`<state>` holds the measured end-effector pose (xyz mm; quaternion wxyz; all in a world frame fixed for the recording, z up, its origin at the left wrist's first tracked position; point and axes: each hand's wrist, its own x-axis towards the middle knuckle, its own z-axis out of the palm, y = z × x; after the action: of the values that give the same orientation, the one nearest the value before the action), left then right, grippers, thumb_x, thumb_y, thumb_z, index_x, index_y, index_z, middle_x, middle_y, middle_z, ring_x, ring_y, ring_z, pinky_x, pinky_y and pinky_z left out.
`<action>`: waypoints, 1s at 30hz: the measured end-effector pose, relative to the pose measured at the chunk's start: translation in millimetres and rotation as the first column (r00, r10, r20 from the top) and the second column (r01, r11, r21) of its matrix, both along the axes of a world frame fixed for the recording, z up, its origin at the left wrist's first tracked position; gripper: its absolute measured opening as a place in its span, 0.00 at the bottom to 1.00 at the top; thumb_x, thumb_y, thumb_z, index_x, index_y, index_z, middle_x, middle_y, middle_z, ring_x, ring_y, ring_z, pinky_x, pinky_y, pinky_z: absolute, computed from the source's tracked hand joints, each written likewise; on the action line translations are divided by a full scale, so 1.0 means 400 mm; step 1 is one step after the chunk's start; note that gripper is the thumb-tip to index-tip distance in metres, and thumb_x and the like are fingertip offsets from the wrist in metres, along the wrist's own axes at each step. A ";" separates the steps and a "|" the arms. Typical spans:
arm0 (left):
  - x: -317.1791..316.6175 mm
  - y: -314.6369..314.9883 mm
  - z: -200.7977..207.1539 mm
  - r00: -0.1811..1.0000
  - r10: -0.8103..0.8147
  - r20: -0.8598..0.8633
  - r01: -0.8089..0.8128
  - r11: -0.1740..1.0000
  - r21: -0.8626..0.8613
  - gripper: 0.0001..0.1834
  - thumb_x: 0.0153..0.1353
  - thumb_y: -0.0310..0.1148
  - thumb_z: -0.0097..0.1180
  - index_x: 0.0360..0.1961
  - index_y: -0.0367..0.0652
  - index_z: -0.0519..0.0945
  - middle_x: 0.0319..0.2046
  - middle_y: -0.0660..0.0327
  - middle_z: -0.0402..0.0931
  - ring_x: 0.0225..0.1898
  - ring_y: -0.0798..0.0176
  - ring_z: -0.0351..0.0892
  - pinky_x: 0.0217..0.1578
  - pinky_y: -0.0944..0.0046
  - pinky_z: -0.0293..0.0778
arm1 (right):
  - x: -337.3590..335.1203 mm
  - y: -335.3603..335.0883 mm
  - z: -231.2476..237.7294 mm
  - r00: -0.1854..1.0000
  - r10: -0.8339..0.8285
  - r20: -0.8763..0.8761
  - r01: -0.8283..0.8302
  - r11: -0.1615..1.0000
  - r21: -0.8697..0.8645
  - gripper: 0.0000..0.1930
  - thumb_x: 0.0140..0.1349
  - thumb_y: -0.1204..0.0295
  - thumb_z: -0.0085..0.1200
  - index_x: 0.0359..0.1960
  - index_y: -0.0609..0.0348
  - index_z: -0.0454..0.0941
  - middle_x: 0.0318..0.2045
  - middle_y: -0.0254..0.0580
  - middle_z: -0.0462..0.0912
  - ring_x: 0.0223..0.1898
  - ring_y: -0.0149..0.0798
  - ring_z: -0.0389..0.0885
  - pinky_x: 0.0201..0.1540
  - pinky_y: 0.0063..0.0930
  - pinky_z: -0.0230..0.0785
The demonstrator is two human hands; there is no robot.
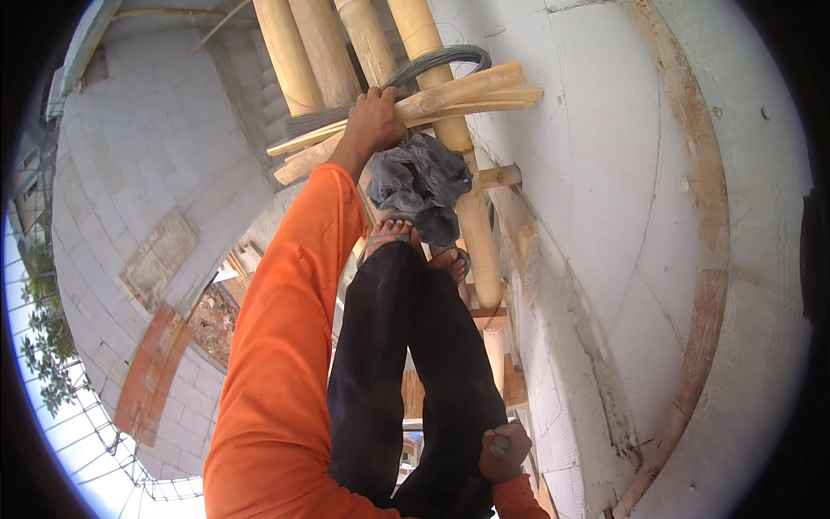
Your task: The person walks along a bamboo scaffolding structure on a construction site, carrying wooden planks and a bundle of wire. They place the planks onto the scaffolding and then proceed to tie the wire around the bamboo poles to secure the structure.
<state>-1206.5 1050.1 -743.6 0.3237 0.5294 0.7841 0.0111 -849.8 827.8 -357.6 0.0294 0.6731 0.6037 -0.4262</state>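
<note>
My left hand (pixel 378 119), at the end of an orange sleeve, is closed over a bundle of pale split bamboo strips (pixel 467 93) lying across the bamboo poles. A coil of thin dark wire (pixel 445 57) lies against the strips, partly hidden behind my fingers. A crumpled dark plastic bag (pixel 419 177) sits just below the hand, in front of my feet. Low on the right, beside my leg, my right hand (pixel 504 451) is in a fist. A grey rounded end shows in it; what it belongs to is hidden.
Thick bamboo poles (pixel 363 39) run away from me under my sandalled feet, with gaps showing a drop below. A pale plastered wall (pixel 596 173) rises close on the right. A grey block wall (pixel 147 164) stands at left, with an orange-brown board (pixel 154 374) against it.
</note>
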 end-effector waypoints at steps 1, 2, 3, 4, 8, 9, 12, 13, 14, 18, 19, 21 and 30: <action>-0.010 0.009 0.018 0.999 0.026 0.021 -0.026 0.999 -0.022 0.27 0.45 0.33 0.54 0.51 0.44 0.75 0.43 0.47 0.76 0.51 0.43 0.72 0.52 0.54 0.69 | -0.005 0.003 0.000 1.000 -0.018 -0.010 0.018 1.000 0.005 0.08 0.44 0.77 0.59 0.22 0.56 0.70 0.19 0.44 0.73 0.20 0.51 0.74 0.24 0.40 0.67; -0.026 0.018 0.040 0.998 0.054 0.040 -0.053 0.998 -0.043 0.26 0.45 0.33 0.54 0.51 0.44 0.75 0.43 0.46 0.76 0.50 0.43 0.73 0.51 0.54 0.69 | -0.009 0.012 -0.001 1.000 -0.030 0.001 0.030 0.999 -0.023 0.08 0.45 0.76 0.59 0.22 0.56 0.70 0.19 0.44 0.73 0.20 0.50 0.74 0.25 0.39 0.68; -0.043 0.028 0.064 0.995 0.084 0.057 -0.081 0.995 -0.063 0.26 0.46 0.33 0.54 0.51 0.44 0.75 0.43 0.46 0.77 0.50 0.44 0.73 0.50 0.54 0.70 | -0.014 0.025 -0.002 0.999 -0.040 0.010 0.040 0.998 -0.050 0.08 0.46 0.76 0.58 0.21 0.56 0.70 0.19 0.45 0.73 0.20 0.50 0.74 0.25 0.39 0.68; -0.062 0.035 0.107 0.989 0.137 0.052 -0.131 0.986 -0.099 0.26 0.46 0.32 0.54 0.51 0.44 0.74 0.42 0.46 0.77 0.49 0.44 0.74 0.49 0.54 0.70 | -0.020 0.033 0.000 0.999 -0.047 0.015 0.048 0.996 -0.079 0.07 0.46 0.76 0.58 0.21 0.57 0.70 0.19 0.45 0.73 0.20 0.50 0.74 0.25 0.39 0.68; -0.103 0.025 0.299 0.953 0.302 0.013 -0.301 0.952 -0.061 0.24 0.46 0.32 0.56 0.48 0.42 0.74 0.37 0.44 0.79 0.43 0.42 0.78 0.45 0.51 0.73 | -0.024 0.035 0.004 0.992 -0.119 0.048 0.124 0.983 -0.133 0.06 0.49 0.73 0.58 0.23 0.58 0.72 0.19 0.46 0.74 0.22 0.49 0.76 0.26 0.38 0.69; -0.110 -0.008 0.336 0.934 0.354 0.042 -0.355 0.935 0.017 0.23 0.46 0.33 0.57 0.47 0.42 0.74 0.37 0.44 0.79 0.43 0.42 0.78 0.44 0.51 0.73 | -0.031 0.044 0.007 0.990 -0.127 0.057 0.134 0.981 -0.144 0.06 0.49 0.72 0.58 0.24 0.58 0.73 0.19 0.47 0.75 0.23 0.50 0.77 0.27 0.38 0.69; -0.101 -0.107 0.506 0.902 0.425 0.077 -0.421 0.905 -0.059 0.27 0.45 0.34 0.58 0.50 0.45 0.70 0.36 0.42 0.79 0.41 0.38 0.78 0.41 0.47 0.74 | -0.045 0.067 0.020 0.990 -0.095 0.100 0.110 0.980 -0.165 0.08 0.49 0.70 0.59 0.26 0.59 0.74 0.22 0.48 0.78 0.26 0.50 0.79 0.29 0.38 0.70; -0.097 -0.148 0.561 0.894 0.439 0.092 -0.435 0.898 -0.067 0.28 0.45 0.33 0.58 0.51 0.44 0.69 0.37 0.41 0.78 0.41 0.38 0.78 0.42 0.47 0.73 | -0.048 0.067 0.025 0.991 -0.078 0.113 0.096 0.982 -0.162 0.08 0.49 0.70 0.59 0.27 0.59 0.74 0.23 0.49 0.78 0.27 0.51 0.80 0.29 0.38 0.71; -0.083 -0.205 0.627 0.883 0.457 0.109 -0.448 0.889 -0.097 0.29 0.44 0.33 0.58 0.51 0.42 0.68 0.38 0.41 0.78 0.42 0.38 0.77 0.42 0.47 0.73 | -0.033 0.049 0.025 0.985 -0.099 0.139 0.129 0.965 -0.227 0.10 0.49 0.67 0.60 0.29 0.59 0.75 0.25 0.49 0.80 0.31 0.51 0.81 0.34 0.40 0.72; -0.046 -0.386 0.862 0.854 0.499 0.146 -0.469 0.861 -0.196 0.33 0.44 0.33 0.58 0.54 0.38 0.64 0.41 0.39 0.76 0.45 0.37 0.76 0.46 0.47 0.71 | -0.028 0.054 0.141 0.990 0.017 0.140 0.030 0.946 -0.323 0.08 0.50 0.70 0.57 0.29 0.59 0.74 0.23 0.46 0.79 0.27 0.45 0.80 0.33 0.36 0.72; -0.046 -0.430 0.916 0.867 0.484 0.120 -0.452 0.864 -0.221 0.30 0.44 0.34 0.58 0.50 0.36 0.67 0.39 0.41 0.76 0.44 0.38 0.76 0.46 0.47 0.71 | 0.029 -0.010 0.127 0.996 0.021 0.084 0.002 0.962 -0.272 0.13 0.49 0.72 0.56 0.38 0.61 0.74 0.29 0.49 0.80 0.32 0.47 0.80 0.38 0.38 0.72; -0.047 -0.469 1.041 0.868 0.481 0.126 -0.450 0.868 -0.212 0.26 0.43 0.35 0.60 0.45 0.36 0.72 0.39 0.41 0.76 0.44 0.38 0.76 0.47 0.47 0.71 | 0.057 -0.014 0.143 0.999 -0.035 0.014 0.037 0.982 -0.185 0.17 0.51 0.72 0.53 0.44 0.64 0.75 0.34 0.53 0.81 0.37 0.50 0.79 0.43 0.41 0.71; -0.087 -0.330 1.318 0.882 0.276 0.381 -0.277 0.959 -0.053 0.29 0.51 0.35 0.48 0.57 0.38 0.68 0.42 0.40 0.76 0.46 0.39 0.76 0.47 0.50 0.70 | -0.039 0.212 0.467 0.770 -0.406 -0.492 0.451 0.892 -0.031 0.08 0.52 0.74 0.49 0.34 0.63 0.74 0.24 0.42 0.75 0.31 0.42 0.75 0.38 0.36 0.70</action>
<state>-1241.3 918.2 -216.6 0.4656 0.4000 0.7727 0.1619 -865.6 912.4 -170.6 -0.2510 0.6643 0.4400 -0.5496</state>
